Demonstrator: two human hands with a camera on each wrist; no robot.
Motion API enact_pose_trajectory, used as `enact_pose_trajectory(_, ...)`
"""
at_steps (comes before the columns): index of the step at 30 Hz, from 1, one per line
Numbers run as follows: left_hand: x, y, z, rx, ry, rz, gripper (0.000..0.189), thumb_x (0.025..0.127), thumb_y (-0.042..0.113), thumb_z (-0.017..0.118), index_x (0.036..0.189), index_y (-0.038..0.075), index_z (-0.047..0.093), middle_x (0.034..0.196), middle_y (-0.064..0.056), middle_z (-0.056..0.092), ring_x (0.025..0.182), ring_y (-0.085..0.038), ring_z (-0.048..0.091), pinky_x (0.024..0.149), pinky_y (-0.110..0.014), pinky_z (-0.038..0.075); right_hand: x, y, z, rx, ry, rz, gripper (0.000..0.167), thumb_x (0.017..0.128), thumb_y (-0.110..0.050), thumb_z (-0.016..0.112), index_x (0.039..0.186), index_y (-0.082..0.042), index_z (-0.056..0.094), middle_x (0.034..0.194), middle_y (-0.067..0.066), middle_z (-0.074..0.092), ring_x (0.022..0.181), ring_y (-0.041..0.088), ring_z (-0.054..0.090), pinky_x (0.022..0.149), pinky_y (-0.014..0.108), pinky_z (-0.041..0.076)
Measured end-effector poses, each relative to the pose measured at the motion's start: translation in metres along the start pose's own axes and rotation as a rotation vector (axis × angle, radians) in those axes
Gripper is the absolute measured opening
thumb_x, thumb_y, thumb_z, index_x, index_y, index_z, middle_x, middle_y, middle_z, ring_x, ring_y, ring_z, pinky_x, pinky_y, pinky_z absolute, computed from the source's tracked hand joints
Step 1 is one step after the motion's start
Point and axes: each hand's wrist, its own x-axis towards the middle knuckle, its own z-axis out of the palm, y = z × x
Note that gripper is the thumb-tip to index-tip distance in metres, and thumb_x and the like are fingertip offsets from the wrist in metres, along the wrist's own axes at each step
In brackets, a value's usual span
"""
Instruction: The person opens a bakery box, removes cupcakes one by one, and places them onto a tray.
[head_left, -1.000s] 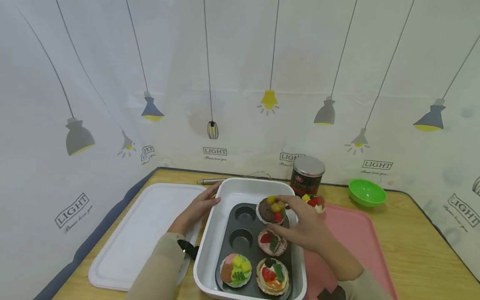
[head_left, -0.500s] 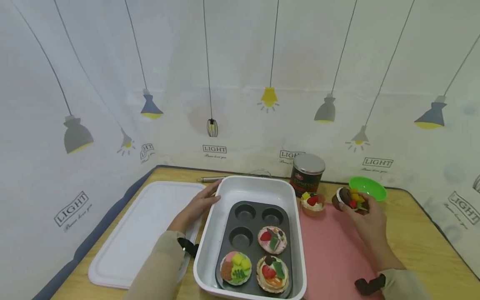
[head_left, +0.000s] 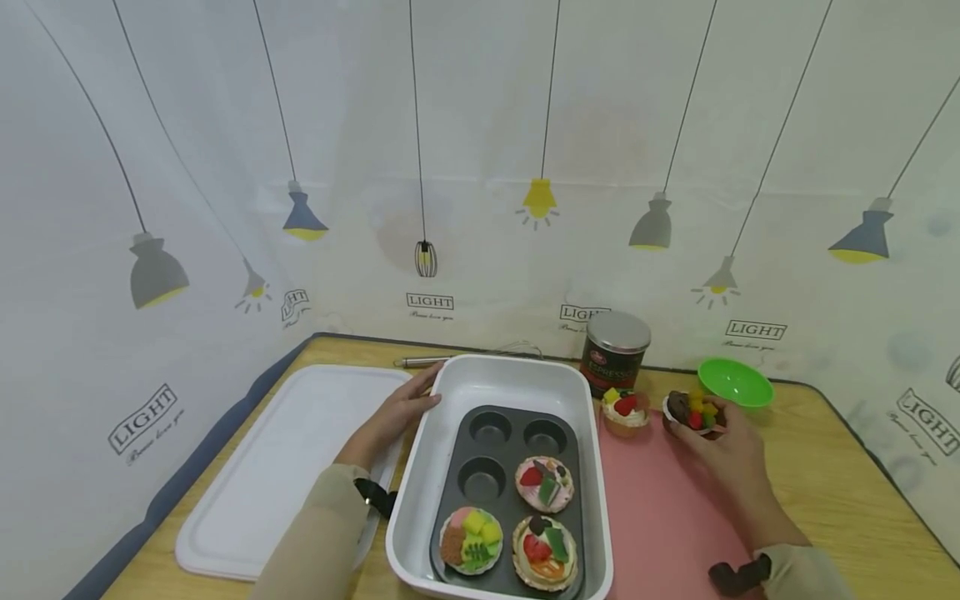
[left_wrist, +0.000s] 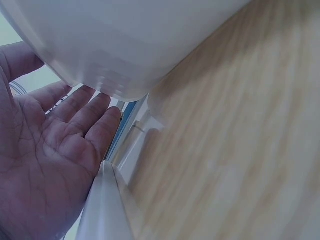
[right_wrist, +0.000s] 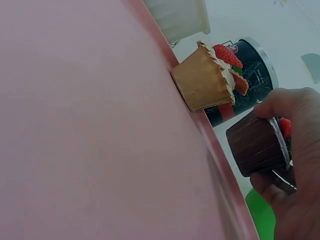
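My right hand (head_left: 731,450) holds a chocolate cupcake (head_left: 688,410) topped with red and yellow fruit pieces. In the right wrist view its brown ribbed cup (right_wrist: 255,144) sits between thumb and fingers, close over the far edge of the pink board (head_left: 660,508). Beside it on that board stands a cream cupcake (head_left: 625,412) with a strawberry. My left hand (head_left: 390,421) rests against the left side of the white basin (head_left: 411,492); the left wrist view shows relaxed fingers (left_wrist: 102,125) touching its wall. Inside lies a dark muffin tin (head_left: 457,446) with three decorated cupcakes and several bare cups.
A white board (head_left: 292,467) lies left of the basin. Behind stand an espresso tin (head_left: 613,354) and a green bowl (head_left: 735,383). A whisk (head_left: 420,362) lies along the back, partly hidden by the basin. A printed curtain (head_left: 480,150) surrounds the table.
My right hand has lifted the chocolate cupcake from the tin's far right cup, carried it right over the pink board, and lowered it slightly. The left hand has stayed at the basin.
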Motion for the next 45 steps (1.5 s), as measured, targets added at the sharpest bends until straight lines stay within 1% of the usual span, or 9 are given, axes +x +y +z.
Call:
enact_pose_trajectory(3,0.0007,0.0001,0.0008,-0.009,-0.001,0.008,0.064,0.101,0.031,0.059,0.159,0.032,0.030,0.163,0.002,0.031,0.147,-0.028,0.033,0.115,-0.051,0.032,0.0010,0.0013,0.0005,-0.009,-0.030,0.000,0.086,0.086,-0.047,0.078,0.144,0.006,0.042,0.135,0.031,0.051,0.118,0.044,0.052,0.092,0.057,0.048)
enact_pose_trajectory(5,0.0007,0.0003,0.0010,-0.007,0.002,0.007,0.064,0.101,0.031,0.059,0.159,0.033,0.031,0.162,0.002,0.031,0.147,-0.027,0.033,0.115,-0.051,0.033,0.0016,0.0022,0.0008,-0.014,-0.043,-0.007,0.086,0.087,-0.047,0.077,0.144,0.007,0.041,0.135,0.031,0.050,0.118,0.045,0.052,0.093,0.059,0.047)
enact_pose_trajectory(12,0.0005,0.0013,0.0019,-0.002,0.016,-0.021,0.064,0.101,0.034,0.059,0.158,0.035,0.031,0.162,0.004,0.032,0.149,-0.030,0.028,0.115,-0.053,0.031,0.0002,0.0026,0.0015,-0.034,-0.052,-0.047,0.079,0.087,-0.040,0.078,0.142,0.006,0.043,0.131,0.030,0.053,0.109,0.045,0.059,0.089,0.056,0.050)
enact_pose_trajectory(20,0.0005,0.0007,0.0008,-0.006,0.018,-0.013,0.064,0.101,0.032,0.058,0.159,0.032,0.031,0.163,0.004,0.031,0.150,-0.029,0.025,0.117,-0.054,0.027,0.0008,0.0012,0.0029,-0.046,-0.074,-0.058,0.079,0.088,-0.039,0.078,0.142,0.006,0.042,0.132,0.030,0.052,0.107,0.044,0.060,0.090,0.056,0.050)
enact_pose_trajectory(24,0.0011,0.0000,0.0003,-0.008,0.011,-0.013,0.063,0.101,0.031,0.058,0.158,0.033,0.032,0.163,0.004,0.031,0.150,-0.030,0.025,0.118,-0.054,0.025,0.0012,0.0009,0.0031,-0.051,-0.096,-0.059,0.081,0.087,-0.039,0.079,0.144,0.005,0.042,0.131,0.029,0.053,0.097,0.038,0.065,0.082,0.048,0.054)
enact_pose_trajectory(28,0.0014,-0.0012,0.0002,-0.006,0.001,-0.005,0.063,0.102,0.030,0.058,0.158,0.033,0.031,0.163,0.003,0.030,0.150,-0.030,0.025,0.118,-0.054,0.026,0.0007,-0.0010,0.0021,-0.048,-0.165,-0.035,0.086,0.087,-0.042,0.079,0.147,0.005,0.040,0.128,0.029,0.055,0.087,0.028,0.066,0.075,0.038,0.053)
enact_pose_trajectory(32,0.0008,-0.0003,0.0010,-0.003,0.005,0.000,0.063,0.101,0.030,0.057,0.159,0.033,0.031,0.163,0.002,0.030,0.150,-0.031,0.026,0.117,-0.054,0.027,0.0001,-0.0017,0.0015,-0.041,-0.216,-0.018,0.089,0.088,-0.046,0.077,0.149,0.005,0.036,0.128,0.031,0.055,0.092,0.030,0.065,0.082,0.045,0.052)
enact_pose_trajectory(36,0.0006,0.0003,0.0019,0.001,0.009,-0.002,0.063,0.101,0.031,0.058,0.159,0.033,0.031,0.163,0.002,0.030,0.150,-0.031,0.026,0.117,-0.053,0.027,0.0003,0.0012,0.0020,-0.035,-0.214,-0.031,0.087,0.089,-0.046,0.075,0.149,0.004,0.036,0.131,0.031,0.054,0.098,0.035,0.063,0.088,0.052,0.049)
enact_pose_trajectory(45,0.0004,0.0002,0.0021,-0.015,0.003,0.003,0.062,0.102,0.027,0.056,0.159,0.031,0.031,0.163,0.001,0.031,0.146,-0.032,0.033,0.114,-0.052,0.034,0.0016,0.0059,0.0052,0.007,-0.236,-0.076,0.081,0.094,-0.041,0.071,0.149,0.004,0.033,0.136,0.032,0.049,0.112,0.043,0.059,0.093,0.055,0.050)
